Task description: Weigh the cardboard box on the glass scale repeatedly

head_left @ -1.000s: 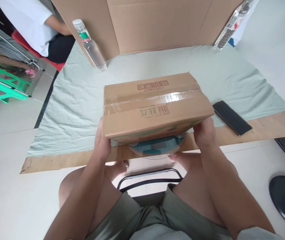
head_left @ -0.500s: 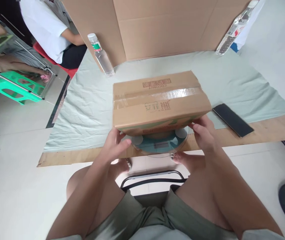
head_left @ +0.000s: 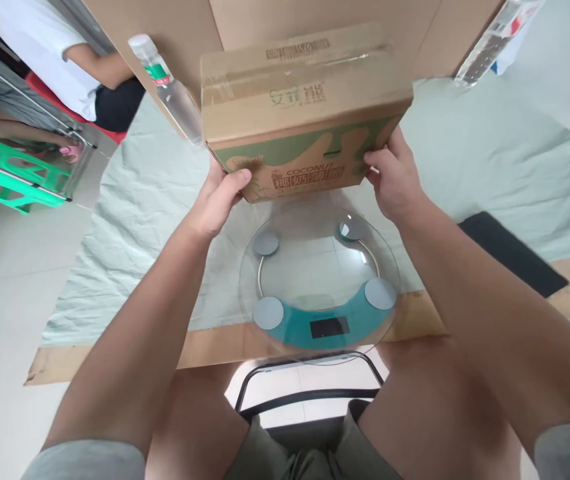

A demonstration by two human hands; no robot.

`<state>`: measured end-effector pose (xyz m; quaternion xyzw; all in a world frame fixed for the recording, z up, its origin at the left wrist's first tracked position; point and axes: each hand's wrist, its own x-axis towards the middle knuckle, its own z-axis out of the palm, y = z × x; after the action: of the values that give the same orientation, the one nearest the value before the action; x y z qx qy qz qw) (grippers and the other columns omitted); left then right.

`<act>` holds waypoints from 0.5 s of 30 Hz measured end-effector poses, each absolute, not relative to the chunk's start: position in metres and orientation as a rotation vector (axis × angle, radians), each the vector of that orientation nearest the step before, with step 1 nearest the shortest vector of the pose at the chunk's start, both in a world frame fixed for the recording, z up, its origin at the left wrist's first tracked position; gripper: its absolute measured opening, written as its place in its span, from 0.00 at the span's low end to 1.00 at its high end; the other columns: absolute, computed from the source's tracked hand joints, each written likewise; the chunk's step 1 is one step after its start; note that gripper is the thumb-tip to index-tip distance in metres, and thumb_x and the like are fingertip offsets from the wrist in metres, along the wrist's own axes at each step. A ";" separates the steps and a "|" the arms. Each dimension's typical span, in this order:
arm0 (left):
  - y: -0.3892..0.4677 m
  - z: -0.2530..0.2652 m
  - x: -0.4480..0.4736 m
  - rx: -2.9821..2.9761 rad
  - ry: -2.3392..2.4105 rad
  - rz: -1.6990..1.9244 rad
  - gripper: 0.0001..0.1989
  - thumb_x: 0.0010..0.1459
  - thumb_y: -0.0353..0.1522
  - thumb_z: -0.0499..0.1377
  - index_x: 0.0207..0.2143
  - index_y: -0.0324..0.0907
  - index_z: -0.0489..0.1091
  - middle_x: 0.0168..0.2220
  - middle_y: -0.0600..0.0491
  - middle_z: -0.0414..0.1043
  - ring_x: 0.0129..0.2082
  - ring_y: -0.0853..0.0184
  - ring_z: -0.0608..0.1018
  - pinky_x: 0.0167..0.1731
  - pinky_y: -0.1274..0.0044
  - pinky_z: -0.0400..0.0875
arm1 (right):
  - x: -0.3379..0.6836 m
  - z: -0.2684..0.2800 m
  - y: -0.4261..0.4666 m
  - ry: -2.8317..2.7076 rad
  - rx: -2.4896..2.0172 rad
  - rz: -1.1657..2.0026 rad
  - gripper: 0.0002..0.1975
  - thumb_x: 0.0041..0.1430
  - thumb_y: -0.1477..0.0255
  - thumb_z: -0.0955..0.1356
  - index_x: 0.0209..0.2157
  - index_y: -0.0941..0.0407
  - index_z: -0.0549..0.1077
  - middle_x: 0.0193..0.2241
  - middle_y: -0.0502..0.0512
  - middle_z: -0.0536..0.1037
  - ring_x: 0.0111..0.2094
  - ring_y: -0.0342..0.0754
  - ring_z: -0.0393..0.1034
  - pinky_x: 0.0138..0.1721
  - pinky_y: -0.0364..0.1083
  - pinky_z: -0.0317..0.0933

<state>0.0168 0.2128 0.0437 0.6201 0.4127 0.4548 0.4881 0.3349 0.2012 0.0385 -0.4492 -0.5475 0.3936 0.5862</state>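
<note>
A taped cardboard box (head_left: 309, 113) with green print and the word COCONUT is held up above the table, its near side tilted toward me. My left hand (head_left: 219, 193) grips its lower left corner, thumb on the front face. On the lower right edge, my right hand (head_left: 395, 173) grips it the same way; the fingers beneath are partly hidden. Below and nearer to me lies a round glass scale (head_left: 319, 273) with a teal band, several grey pads and a dark display. The scale's front rim reaches past the table edge.
Clear bottles stand at the left (head_left: 172, 93) and far right (head_left: 495, 43), against an upright cardboard panel (head_left: 445, 40). A black phone (head_left: 512, 253) lies right of the scale. Beyond the left side are a seated person (head_left: 59, 60) and a green stool (head_left: 19, 173).
The box has risen off the scale and moved away from me, tilting so its front face shows. Both hands moved with it. The scale is now uncovered, and the view has shifted.
</note>
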 end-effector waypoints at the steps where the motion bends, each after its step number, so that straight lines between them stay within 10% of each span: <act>1: 0.219 0.037 0.015 1.505 1.025 1.089 0.37 0.43 0.59 0.72 0.51 0.53 0.71 0.69 0.51 0.70 0.69 0.48 0.73 0.51 0.67 0.82 | 0.336 0.034 0.203 -1.281 -1.046 0.919 0.20 0.55 0.63 0.72 0.48 0.49 0.67 0.50 0.52 0.76 0.56 0.50 0.69 0.53 0.50 0.72; 15: 0.237 0.014 0.019 1.380 1.127 0.984 0.32 0.44 0.55 0.70 0.51 0.55 0.73 0.72 0.55 0.68 0.69 0.48 0.72 0.53 0.65 0.81 | 0.339 0.009 0.205 -1.229 -1.140 0.966 0.23 0.54 0.72 0.71 0.52 0.45 0.69 0.54 0.49 0.78 0.60 0.51 0.70 0.58 0.50 0.72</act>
<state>0.0188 0.2370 0.0143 0.5768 0.4710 0.4116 0.5255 0.3385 0.2047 0.0088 -0.4851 -0.5230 0.4110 0.5676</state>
